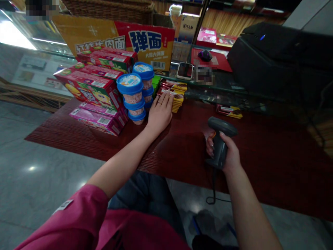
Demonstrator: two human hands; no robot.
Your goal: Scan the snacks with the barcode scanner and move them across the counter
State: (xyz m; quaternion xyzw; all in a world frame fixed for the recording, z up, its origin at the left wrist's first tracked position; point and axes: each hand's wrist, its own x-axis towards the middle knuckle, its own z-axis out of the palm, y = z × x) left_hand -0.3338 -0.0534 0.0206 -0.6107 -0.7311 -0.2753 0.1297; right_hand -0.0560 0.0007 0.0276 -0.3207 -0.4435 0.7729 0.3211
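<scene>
Tubs (133, 98) stand beside the left hand (160, 111), laid open on packets (178, 98); right hand (231, 153) grips scanner (220, 148).

Tubs (134, 98) on the counter (187, 149) between boxes (87, 85) left and packets (178, 100) right

Grey scanner (220, 147), red-and-yellow packets (178, 98)
Lids (129, 81) blue; upper boxes (90, 85) red and green, lower boxes (97, 119) magenta; counter (184, 149) dark reddish-brown, wood-grained.

Left hand (160, 111) outstretched and palm-down, right hand (232, 153) curled in a grip.
</scene>
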